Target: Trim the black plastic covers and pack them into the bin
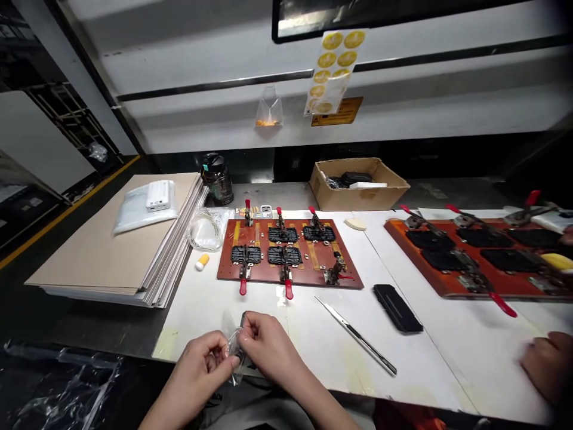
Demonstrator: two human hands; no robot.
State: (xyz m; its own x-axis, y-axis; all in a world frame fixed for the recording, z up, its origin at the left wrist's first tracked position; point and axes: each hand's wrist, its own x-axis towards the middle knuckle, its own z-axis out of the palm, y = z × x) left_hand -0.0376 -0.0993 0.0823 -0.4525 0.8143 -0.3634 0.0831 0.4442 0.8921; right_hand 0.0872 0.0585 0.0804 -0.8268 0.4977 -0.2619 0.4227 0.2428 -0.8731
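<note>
Low in the view, at the front edge of the white-covered table, my left hand (206, 361) pinches a small clear plastic bag (229, 327). My right hand (268, 345) is closed on the same bag from the other side. A narrow dark edge shows by the right fingertips; what it belongs to is hidden. Beyond my hands lies a red-brown fixture board (264, 275) with red-handled toggle clamps and several black plastic panels (285, 255). A craft knife (358, 337) and a loose black panel (397, 309) lie to the right.
A second fixture board (430, 275) stands at right, with another person's hand (548, 364) near it. Stacked cardboard sheets (102, 239) carry a white power bank (160, 196). Behind are a dark jar (218, 182) and a cardboard box (353, 200). A yellow-white cylinder (202, 262) lies left.
</note>
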